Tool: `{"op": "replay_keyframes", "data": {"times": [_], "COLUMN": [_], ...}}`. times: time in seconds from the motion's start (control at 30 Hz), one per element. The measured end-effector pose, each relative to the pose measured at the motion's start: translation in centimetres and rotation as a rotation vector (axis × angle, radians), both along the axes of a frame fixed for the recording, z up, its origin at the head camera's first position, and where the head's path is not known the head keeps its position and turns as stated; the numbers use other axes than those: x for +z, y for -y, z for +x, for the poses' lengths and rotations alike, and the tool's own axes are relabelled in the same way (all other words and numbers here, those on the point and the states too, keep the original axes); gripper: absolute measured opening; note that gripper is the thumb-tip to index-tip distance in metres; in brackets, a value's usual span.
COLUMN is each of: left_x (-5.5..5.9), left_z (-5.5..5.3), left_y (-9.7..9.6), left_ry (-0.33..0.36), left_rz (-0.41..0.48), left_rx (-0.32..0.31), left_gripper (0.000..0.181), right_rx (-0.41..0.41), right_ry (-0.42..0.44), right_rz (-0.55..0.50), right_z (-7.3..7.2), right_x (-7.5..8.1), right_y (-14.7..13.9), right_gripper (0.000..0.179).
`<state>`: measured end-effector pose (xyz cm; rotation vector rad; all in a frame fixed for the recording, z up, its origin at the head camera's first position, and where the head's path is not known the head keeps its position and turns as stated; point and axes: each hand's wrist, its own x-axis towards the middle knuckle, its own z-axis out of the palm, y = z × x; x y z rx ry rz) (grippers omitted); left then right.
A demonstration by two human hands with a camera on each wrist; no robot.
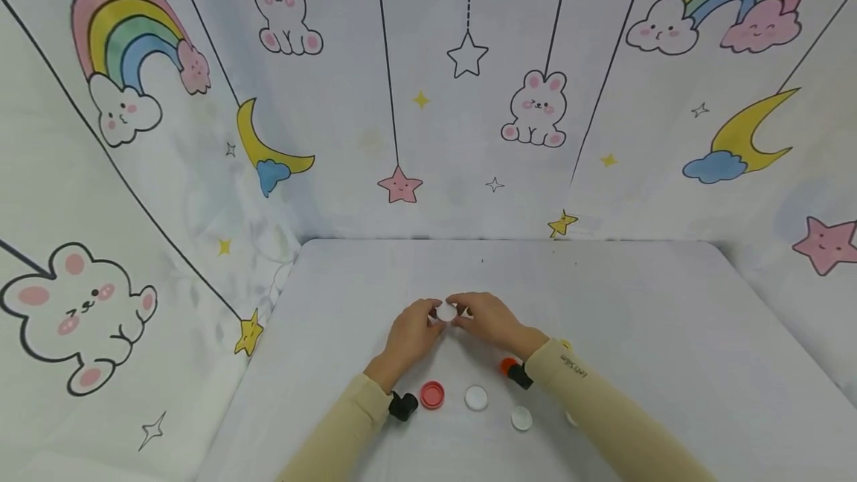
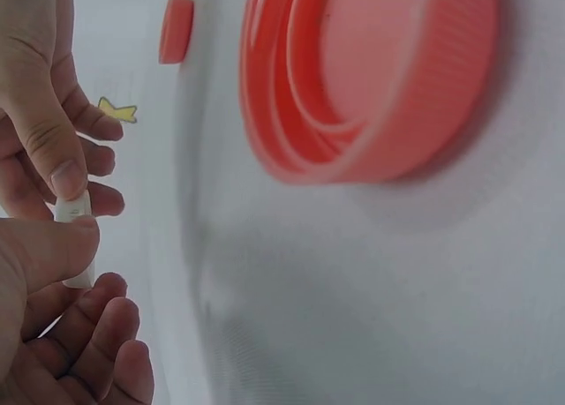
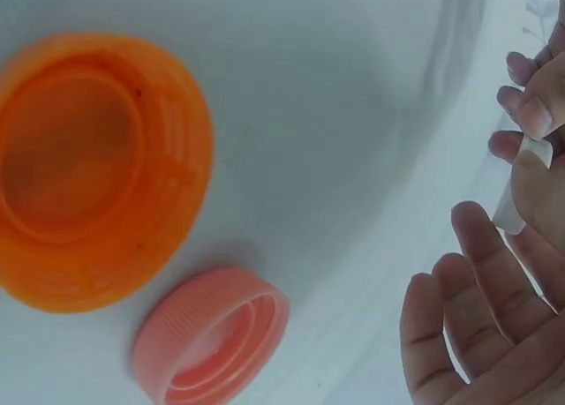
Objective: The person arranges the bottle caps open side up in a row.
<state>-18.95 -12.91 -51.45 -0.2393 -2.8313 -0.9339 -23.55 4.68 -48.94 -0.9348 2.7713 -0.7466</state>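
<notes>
Both hands meet over the middle of the table around a small white bottle cap (image 1: 446,311). My left hand (image 1: 411,333) pinches its left side between thumb and fingers. On the opposite side, my right hand (image 1: 492,320) grips it with thumb and fingertips. In the left wrist view the white cap (image 2: 75,206) appears edge-on between the two thumbs. From the right wrist, the same cap (image 3: 510,206) shows as a thin white edge, and the other fingers (image 3: 481,273) of the right hand spread away from it.
Nearer the body lie a red cap (image 1: 431,395), a white cap (image 1: 476,398) and another white cap (image 1: 521,418). An orange cap (image 1: 507,366) sits by the right wrist. A yellow cap (image 1: 566,345) is partly hidden by the right sleeve (image 1: 602,400). A patterned cloth wall (image 1: 428,132) stands behind.
</notes>
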Motion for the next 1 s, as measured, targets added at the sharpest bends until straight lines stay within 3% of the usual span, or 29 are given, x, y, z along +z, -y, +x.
{"op": "replay_keyframes", "data": {"times": [0.3, 0.73, 1.0], "left_x": [0.0, -0.4, -0.6], "left_z": [0.2, 0.4, 0.4], "left_y": [0.0, 0.2, 0.5], "left_ry": [0.001, -0.016, 0.011], "left_rz": [-0.026, 0.055, 0.117], "left_rx": [-0.011, 0.028, 0.033], "left_gripper": [0.038, 0.018, 0.016], "right_rx": [0.002, 0.024, 0.025], "right_ry": [0.002, -0.050, -0.063], "right_rz": [-0.002, -0.076, -0.103], "right_z": [0.4, 0.4, 0.7], "right_x": [-0.4, -1.5, -1.3], "right_y": [-0.1, -0.4, -0.5], "right_gripper": [0.042, 0.025, 0.027]}}
